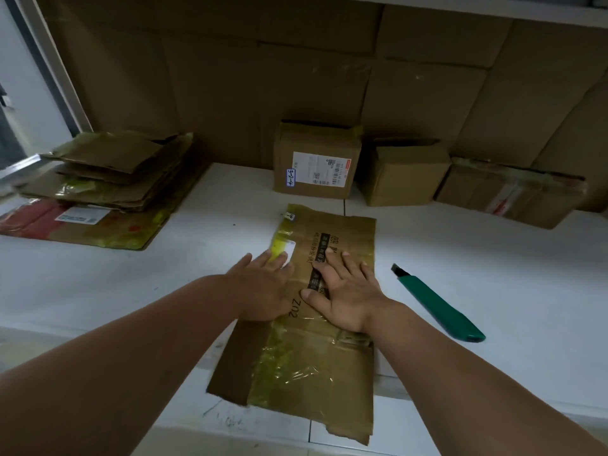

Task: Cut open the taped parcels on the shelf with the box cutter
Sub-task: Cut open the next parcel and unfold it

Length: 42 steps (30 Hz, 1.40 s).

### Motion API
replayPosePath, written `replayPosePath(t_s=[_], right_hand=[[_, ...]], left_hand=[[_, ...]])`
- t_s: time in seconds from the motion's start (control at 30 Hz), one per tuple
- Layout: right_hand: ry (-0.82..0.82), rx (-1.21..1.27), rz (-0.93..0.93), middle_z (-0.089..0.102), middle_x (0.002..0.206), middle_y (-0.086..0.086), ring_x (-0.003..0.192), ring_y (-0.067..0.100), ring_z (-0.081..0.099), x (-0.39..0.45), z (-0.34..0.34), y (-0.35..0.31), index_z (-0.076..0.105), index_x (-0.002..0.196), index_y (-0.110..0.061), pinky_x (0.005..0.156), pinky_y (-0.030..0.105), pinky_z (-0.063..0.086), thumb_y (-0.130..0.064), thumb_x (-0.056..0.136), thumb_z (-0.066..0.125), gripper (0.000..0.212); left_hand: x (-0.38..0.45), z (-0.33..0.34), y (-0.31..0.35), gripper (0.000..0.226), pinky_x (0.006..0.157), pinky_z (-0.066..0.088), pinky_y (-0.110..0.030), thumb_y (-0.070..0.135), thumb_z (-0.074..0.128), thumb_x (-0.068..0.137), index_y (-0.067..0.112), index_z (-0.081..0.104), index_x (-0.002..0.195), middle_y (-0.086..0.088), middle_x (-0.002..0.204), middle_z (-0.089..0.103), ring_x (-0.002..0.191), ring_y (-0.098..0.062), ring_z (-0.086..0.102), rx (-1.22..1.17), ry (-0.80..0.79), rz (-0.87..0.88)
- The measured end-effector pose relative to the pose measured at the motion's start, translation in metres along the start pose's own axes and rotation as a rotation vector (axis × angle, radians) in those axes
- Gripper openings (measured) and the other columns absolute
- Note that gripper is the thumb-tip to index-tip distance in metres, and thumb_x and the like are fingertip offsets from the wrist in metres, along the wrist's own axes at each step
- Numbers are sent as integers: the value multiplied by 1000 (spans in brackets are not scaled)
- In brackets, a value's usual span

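A flattened brown parcel box [312, 366] with yellowish tape lies on the white shelf [131, 284] in front of me. My left hand [263, 284] presses flat on its left edge and my right hand [345, 291] presses flat on its printed middle, fingers straight. The green box cutter [437, 304] lies on the shelf to the right of my right hand, blade end pointing away; neither hand touches it. At the back stand a labelled parcel [316, 159], a plain box [404, 172] and a taped parcel [510, 192].
A stack of flattened cardboard [108, 179] sits at the back left, over a larger flat sheet with a red print. Tall cardboard boxes [296, 60] line the back wall. A window frame [42, 70] rises at the far left.
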State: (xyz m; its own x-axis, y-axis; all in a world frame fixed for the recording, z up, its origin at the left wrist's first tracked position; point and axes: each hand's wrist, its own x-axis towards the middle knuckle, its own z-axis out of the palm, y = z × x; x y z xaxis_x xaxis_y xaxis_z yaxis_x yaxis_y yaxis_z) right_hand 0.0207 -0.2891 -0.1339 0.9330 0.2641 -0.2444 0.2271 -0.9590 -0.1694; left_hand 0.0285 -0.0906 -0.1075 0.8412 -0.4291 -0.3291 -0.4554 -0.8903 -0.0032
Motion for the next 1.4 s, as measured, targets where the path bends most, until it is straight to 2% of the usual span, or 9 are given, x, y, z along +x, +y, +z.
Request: replayPosePath(t_s=[0.1,0.17,0.33,0.47,0.77,0.87,1.0,1.23,1.4], right_hand=[[-18,-19,-18,-19,162,-11,148,17,-23,4,-1,3,2,155,-38,119,46,-12,-80,83,15,84],[-22,-17,-29,-19,162,-12,148,16,-23,7,-3,5,2,155,-38,119,45,-14,-80,84,17,84],[-12,-13,-49,-18,162,-13,148,15,-23,12,-2,9,0,155,-38,119,45,-15,-81,83,19,85],[7,-20,-57,-19,162,-12,148,15,-23,13,0,11,-5,155,-36,119,44,-14,-81,82,16,88],[37,-16,-68,-17,163,-11,149,17,-20,18,2,12,-4,156,-35,119,45,-13,-83,77,11,93],[58,-1,-75,-17,163,-11,149,17,-21,18,4,13,-4,155,-36,119,46,-13,-84,76,9,94],[111,-33,-79,-18,162,-10,148,17,-22,12,5,11,-6,155,-35,115,50,-21,-83,79,4,90],[134,-156,58,-19,162,-9,147,27,-26,-1,5,0,-12,153,-42,101,64,-31,-80,83,-1,81],[94,50,93,-23,161,-10,145,28,-29,-10,13,1,-10,151,-48,110,62,-20,-84,82,5,79]], left_hand=[[7,-14,-5,57,112,21,-50,56,26,97,33,32,149,2,160,22,143,-25,25,90,87,-37],[10,-12,-4,53,107,25,-49,57,25,97,34,40,142,3,156,30,138,-23,31,79,153,-71],[17,23,7,64,116,-13,-52,57,11,99,29,0,155,4,161,-23,146,-18,-25,-55,58,-186],[20,19,4,70,115,-16,-47,60,10,98,27,-15,153,5,159,-26,145,-16,-26,-78,11,-186],[9,6,16,73,118,-8,-45,57,19,100,18,-9,155,0,163,-17,148,-17,-18,-147,-13,-221],[-2,7,15,86,120,-3,-42,61,33,97,16,-11,155,-3,163,-16,149,-18,-13,-306,3,-295],[-17,8,17,103,113,29,-49,68,55,83,14,4,153,-9,159,22,144,-30,23,-468,103,-524],[-33,-12,39,67,81,48,-34,47,58,87,12,34,140,-10,127,50,113,-29,54,-439,110,-580],[-50,-15,39,37,85,54,-36,30,66,87,11,57,117,-10,106,63,96,-24,62,-954,140,-688]])
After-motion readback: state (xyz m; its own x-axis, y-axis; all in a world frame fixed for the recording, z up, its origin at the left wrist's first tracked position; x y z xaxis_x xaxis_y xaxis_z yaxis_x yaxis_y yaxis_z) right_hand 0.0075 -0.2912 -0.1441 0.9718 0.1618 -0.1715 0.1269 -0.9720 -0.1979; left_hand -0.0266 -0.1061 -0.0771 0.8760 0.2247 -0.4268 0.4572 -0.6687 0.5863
